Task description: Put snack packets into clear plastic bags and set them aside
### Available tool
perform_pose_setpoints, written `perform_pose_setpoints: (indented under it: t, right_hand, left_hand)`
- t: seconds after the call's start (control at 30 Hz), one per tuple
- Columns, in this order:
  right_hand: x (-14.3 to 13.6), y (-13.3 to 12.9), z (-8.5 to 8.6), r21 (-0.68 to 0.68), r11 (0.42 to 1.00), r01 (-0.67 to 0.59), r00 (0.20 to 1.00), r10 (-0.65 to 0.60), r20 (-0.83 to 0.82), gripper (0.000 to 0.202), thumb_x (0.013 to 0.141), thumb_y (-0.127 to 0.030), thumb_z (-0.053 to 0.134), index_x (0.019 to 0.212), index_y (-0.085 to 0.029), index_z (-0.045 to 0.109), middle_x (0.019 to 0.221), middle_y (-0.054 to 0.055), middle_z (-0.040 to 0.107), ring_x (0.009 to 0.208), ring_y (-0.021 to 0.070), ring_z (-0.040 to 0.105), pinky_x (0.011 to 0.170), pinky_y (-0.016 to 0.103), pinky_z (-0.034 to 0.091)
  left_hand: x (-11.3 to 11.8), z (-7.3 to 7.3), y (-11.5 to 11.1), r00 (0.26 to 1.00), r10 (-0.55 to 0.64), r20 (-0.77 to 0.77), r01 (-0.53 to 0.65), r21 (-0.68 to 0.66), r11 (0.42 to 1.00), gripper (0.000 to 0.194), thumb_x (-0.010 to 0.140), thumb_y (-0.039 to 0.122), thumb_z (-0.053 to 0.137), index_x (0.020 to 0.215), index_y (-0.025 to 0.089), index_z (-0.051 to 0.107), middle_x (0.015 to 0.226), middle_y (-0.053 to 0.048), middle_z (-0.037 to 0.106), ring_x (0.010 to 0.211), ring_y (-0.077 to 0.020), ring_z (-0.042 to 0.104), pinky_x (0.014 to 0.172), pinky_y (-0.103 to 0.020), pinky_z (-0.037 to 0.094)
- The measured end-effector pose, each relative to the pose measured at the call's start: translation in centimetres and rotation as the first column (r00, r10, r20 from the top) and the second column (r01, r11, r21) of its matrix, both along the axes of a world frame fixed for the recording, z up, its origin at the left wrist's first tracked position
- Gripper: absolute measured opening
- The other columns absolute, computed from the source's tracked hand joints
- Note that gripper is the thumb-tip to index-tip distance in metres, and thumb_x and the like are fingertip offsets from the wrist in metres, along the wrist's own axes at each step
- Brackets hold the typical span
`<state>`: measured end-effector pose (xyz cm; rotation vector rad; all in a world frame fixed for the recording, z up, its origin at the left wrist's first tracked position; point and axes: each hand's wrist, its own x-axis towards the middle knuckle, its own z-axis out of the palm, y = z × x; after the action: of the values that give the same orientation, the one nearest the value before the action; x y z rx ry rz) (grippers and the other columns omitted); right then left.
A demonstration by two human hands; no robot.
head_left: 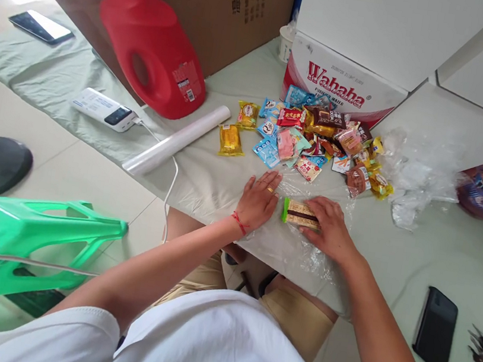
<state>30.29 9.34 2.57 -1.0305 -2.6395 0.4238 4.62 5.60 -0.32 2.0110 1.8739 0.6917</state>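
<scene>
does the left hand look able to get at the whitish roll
Probably yes: the left hand seems to hold nothing, and no bulky object shows between it and the whitish roll.

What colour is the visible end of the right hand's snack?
The snack has a bright green end, in the head view.

There are one left hand [259,201], one right hand [331,226], one green-ended bar [297,213], one film roll [180,138], two phones [436,329], one power bank [99,107], one red jug [170,45], one green stool [15,221], one Wahaha carton [324,67], one brown box [238,43], and heaped snack packets [293,117] too overlapped to count
</scene>
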Motion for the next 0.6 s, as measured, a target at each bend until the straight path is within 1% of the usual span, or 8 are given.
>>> perform_pose_setpoints:
  t: [0.07, 0.17, 0.2, 0.27, 0.33, 0.4, 0.5, 0.6]
  right_hand:
    - [1.2, -1.4, 1.5, 0.033, 0.997, 0.063, 0.994, -0.06, -0.093, 0.05, 0.096, -0.04, 0.063, 0.142, -0.023, 0.054, 0.141, 0.015, 0.055, 0.134, 0.033, 0.049, 0.113, 0.055, 0.038]
    - [3.9, -4.6, 3.0, 0.029, 0.991, 0.127, 0.972, -0.119, -0.201, 0.029, 0.098, -0.033, 0.061, 0.126, -0.027, 0.063, 0.12, 0.011, 0.063, 0.121, 0.0291, 0.057, 0.103, 0.049, 0.049]
    - [4.9, -5.8, 3.0, 0.004, 0.992, 0.126, 0.972, -0.122, -0.199, 0.026, 0.097, -0.032, 0.063, 0.123, -0.028, 0.064, 0.116, 0.011, 0.064, 0.117, 0.0289, 0.059, 0.1, 0.048, 0.051]
    - [6.6, -8.2, 2.2, -0.063, 0.993, 0.103, 0.981, -0.111, -0.158, 0.031, 0.094, -0.034, 0.068, 0.125, -0.029, 0.064, 0.118, 0.011, 0.064, 0.117, 0.0299, 0.059, 0.097, 0.049, 0.054]
    - [7.8, -10.2, 0.8, -0.101, 0.989, 0.105, 0.984, -0.118, -0.13, 0.037, 0.093, -0.034, 0.07, 0.129, -0.03, 0.063, 0.125, 0.011, 0.063, 0.119, 0.0306, 0.059, 0.097, 0.05, 0.055]
    - [8.4, -11.3, -0.8, -0.086, 0.986, 0.141, 0.976, -0.152, -0.153, 0.028, 0.096, -0.03, 0.065, 0.124, -0.031, 0.066, 0.124, 0.01, 0.065, 0.116, 0.0295, 0.061, 0.095, 0.05, 0.057]
    - [8.4, -11.3, -1.7, -0.058, 0.981, 0.183, 0.96, -0.191, -0.206, 0.018, 0.098, -0.023, 0.059, 0.11, -0.031, 0.071, 0.114, 0.007, 0.07, 0.108, 0.0266, 0.065, 0.089, 0.047, 0.059]
    - [8.3, -9.7, -0.4, -0.125, 0.98, 0.156, 0.954, -0.182, -0.237, 0.015, 0.099, -0.024, 0.058, 0.106, -0.029, 0.07, 0.111, 0.007, 0.071, 0.106, 0.0253, 0.065, 0.089, 0.044, 0.058]
  left_hand:
    - [-0.9, 0.3, -0.1, 0.997, 0.023, 0.068, -0.027, 0.063, 0.998, 0.055, 0.101, 0.031, 0.035, 0.154, 0.018, 0.043, 0.164, -0.012, 0.041, 0.156, -0.0255, 0.031, 0.126, -0.053, 0.027]
    - [-2.5, 1.4, -1.5, 0.997, 0.012, 0.082, -0.031, 0.232, 0.972, 0.049, 0.098, 0.032, 0.041, 0.144, 0.019, 0.053, 0.156, -0.016, 0.05, 0.156, -0.0292, 0.029, 0.125, -0.056, 0.028]
    - [-3.0, 1.8, -2.2, 0.997, -0.047, 0.062, 0.028, 0.278, 0.96, 0.047, 0.098, 0.033, 0.043, 0.141, 0.02, 0.056, 0.153, -0.015, 0.053, 0.155, -0.03, 0.031, 0.125, -0.057, 0.027]
    - [-3.9, 2.5, -4.0, 0.959, -0.285, -0.007, 0.274, 0.298, 0.914, 0.043, 0.096, 0.035, 0.048, 0.136, 0.025, 0.06, 0.147, -0.013, 0.06, 0.151, -0.0296, 0.039, 0.125, -0.058, 0.027]
    - [-4.5, 2.6, -5.7, 0.836, -0.543, -0.082, 0.547, 0.217, 0.809, 0.042, 0.096, 0.041, 0.052, 0.135, 0.029, 0.061, 0.145, -0.01, 0.062, 0.147, -0.0285, 0.045, 0.126, -0.057, 0.025]
    - [-5.1, 2.1, -6.8, 0.745, -0.654, -0.133, 0.667, 0.114, 0.737, 0.045, 0.097, 0.048, 0.054, 0.138, 0.029, 0.059, 0.149, -0.012, 0.06, 0.145, -0.0287, 0.048, 0.127, -0.058, 0.022]
    - [-5.9, 0.9, -7.2, 0.755, -0.633, -0.172, 0.647, 0.033, 0.762, 0.052, 0.098, 0.052, 0.053, 0.142, 0.025, 0.056, 0.151, -0.016, 0.057, 0.14, -0.029, 0.053, 0.125, -0.06, 0.022]
    - [-6.4, 0.6, -6.6, 0.796, -0.577, -0.181, 0.587, 0.004, 0.809, 0.051, 0.098, 0.052, 0.053, 0.141, 0.025, 0.057, 0.147, -0.016, 0.059, 0.134, -0.0287, 0.057, 0.121, -0.056, 0.028]
